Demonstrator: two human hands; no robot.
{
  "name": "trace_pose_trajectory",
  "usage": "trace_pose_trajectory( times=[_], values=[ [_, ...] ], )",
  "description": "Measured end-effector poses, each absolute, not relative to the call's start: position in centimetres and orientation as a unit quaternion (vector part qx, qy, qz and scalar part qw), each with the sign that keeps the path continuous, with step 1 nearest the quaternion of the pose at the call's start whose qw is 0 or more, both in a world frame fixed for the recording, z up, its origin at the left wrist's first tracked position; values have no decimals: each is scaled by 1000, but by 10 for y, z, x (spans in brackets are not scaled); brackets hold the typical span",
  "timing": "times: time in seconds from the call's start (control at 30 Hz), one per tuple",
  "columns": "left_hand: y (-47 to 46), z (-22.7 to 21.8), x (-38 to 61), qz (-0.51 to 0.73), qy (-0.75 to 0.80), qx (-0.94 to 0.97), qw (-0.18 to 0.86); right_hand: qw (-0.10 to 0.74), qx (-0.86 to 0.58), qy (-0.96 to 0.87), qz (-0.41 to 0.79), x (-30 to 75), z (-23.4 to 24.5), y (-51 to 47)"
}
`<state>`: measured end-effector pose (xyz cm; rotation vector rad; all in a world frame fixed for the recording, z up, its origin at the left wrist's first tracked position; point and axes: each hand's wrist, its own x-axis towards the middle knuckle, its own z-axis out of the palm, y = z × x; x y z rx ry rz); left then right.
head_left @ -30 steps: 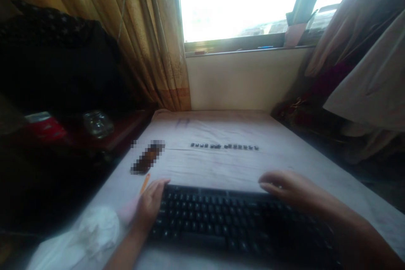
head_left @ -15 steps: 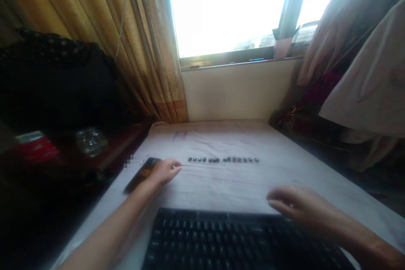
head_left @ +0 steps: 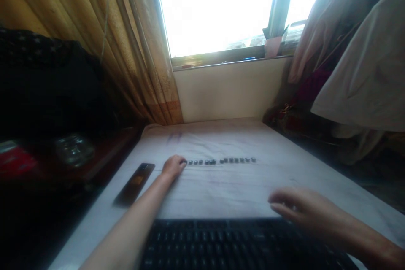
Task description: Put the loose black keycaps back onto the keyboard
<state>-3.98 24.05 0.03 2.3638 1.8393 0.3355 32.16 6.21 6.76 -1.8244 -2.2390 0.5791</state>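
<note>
Small black keycaps [head_left: 232, 160] lie in a row across the white cloth, with a gap near the row's middle. At the row's left end, my left hand [head_left: 173, 166] has its fingers pinched on a dark keycap [head_left: 184, 162]. My right hand [head_left: 295, 204] hovers, blurred, over the upper right of a black keyboard [head_left: 205, 242]. Its fingers are curled together, and a small pale spot shows between them; what they hold cannot be made out. The keyboard's near edge is cut off by the frame.
A dark smartphone [head_left: 135, 184] rests on the cloth [head_left: 202, 194], left of my left forearm. A clear glass vessel [head_left: 75, 152] and a red item [head_left: 15, 160] stand on a side table at left. Curtains [head_left: 142, 71] and hanging clothes [head_left: 363, 67] flank the window.
My left hand has moved from beside the phone to the left end of the row, its fingers now at a keycap. My right hand stays near the keyboard. The view has shifted slightly.
</note>
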Motion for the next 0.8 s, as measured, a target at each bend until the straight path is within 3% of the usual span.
trace_pose_trajectory(
  times=[0.17, 0.37, 0.53, 0.8],
  values=[
    [220, 11, -46, 141, 582, 797, 79, 141, -585, -783, 156, 315, 63, 62],
    [126, 29, -71, 213, 495, 836, 100, 209, -506, -824, 147, 258, 61, 58],
    [58, 29, -74, 233, 447, 859, 85, 204, -447, -850, 189, 195, 53, 52],
    [36, 20, -70, 256, 441, 859, 38, 183, -462, -832, 248, 140, 54, 50]
  ],
)
